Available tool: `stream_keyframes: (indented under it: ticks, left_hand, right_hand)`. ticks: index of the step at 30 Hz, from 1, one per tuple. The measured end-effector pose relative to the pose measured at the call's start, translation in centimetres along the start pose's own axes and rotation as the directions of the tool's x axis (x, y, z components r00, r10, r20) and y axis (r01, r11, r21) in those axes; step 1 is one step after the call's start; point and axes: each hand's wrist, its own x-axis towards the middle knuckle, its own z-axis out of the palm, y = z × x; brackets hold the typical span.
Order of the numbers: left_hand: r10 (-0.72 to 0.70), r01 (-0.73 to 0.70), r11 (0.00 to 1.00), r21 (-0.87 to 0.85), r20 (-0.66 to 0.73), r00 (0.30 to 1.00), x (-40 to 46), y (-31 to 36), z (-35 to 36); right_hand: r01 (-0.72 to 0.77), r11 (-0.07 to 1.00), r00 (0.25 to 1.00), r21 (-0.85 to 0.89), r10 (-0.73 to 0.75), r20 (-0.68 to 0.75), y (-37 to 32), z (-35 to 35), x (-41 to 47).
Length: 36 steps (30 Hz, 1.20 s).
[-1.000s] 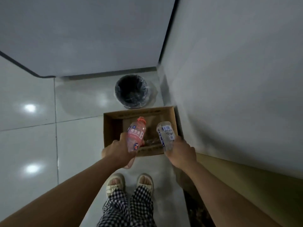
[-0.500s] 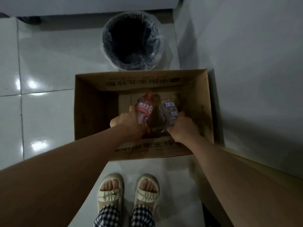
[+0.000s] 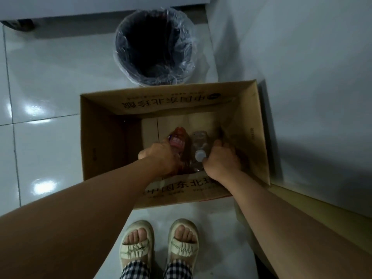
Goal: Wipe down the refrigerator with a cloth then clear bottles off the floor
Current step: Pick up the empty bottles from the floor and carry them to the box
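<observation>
You are reaching into the cardboard box (image 3: 259,125), your left hand (image 3: 159,158) gripping the pink-labelled bottle (image 3: 178,140) and your right hand (image 3: 221,161) gripping the clear bottle (image 3: 199,141) beside it.

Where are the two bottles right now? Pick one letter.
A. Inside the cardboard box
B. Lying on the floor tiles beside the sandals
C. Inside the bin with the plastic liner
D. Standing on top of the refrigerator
A: the left hand holds the reddish bottle and the right hand the clear bottle, both down inside the cardboard box.
</observation>
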Motion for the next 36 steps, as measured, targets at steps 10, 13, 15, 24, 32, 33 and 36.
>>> stream_keyframes:
  ticks: [10,13,15,24,32,33,36]
  left_hand:
    - [0.153,-0.127,0.978,0.164,-0.154,0.976,-12.3,-1.3,-11.4]
    - [0.193,-0.158,0.973,0.169,-0.220,0.956,-17.5,-1.5,-16.0]
    - [0.215,-0.173,0.968,0.182,-0.246,0.945,-21.3,-1.7,-19.0]
    - [0.261,-0.165,0.947,0.276,-0.357,0.897,-39.4,-4.4,-29.7]
    - [0.136,-0.025,0.975,0.223,-0.497,0.857,-51.4,-8.2,-34.8]
    - [0.117,-0.012,0.979,0.203,-0.517,0.848,-52.7,-8.5,-35.0]
    - [0.072,0.023,0.988,0.156,-0.578,0.813,-56.0,-9.7,-35.5]
  right_hand:
    - [0.179,0.983,0.984,-0.046,-0.179,0.007,-4.2,-11.7,-11.9]
    - [0.231,0.968,0.972,-0.099,-0.233,-0.015,-5.8,-16.4,-16.6]
    - [0.258,0.960,0.965,-0.111,-0.262,-0.023,-7.0,-19.4,-20.0]
    - [0.401,0.891,0.893,-0.211,-0.432,-0.125,-10.9,-30.5,-35.5]
    - [0.546,0.777,0.779,-0.314,-0.608,-0.152,-14.1,-37.9,-44.4]
    - [0.563,0.759,0.762,-0.327,-0.630,-0.151,-14.7,-38.6,-45.3]
    - [0.606,0.694,0.705,-0.388,-0.695,-0.142,-16.5,-40.1,-47.7]
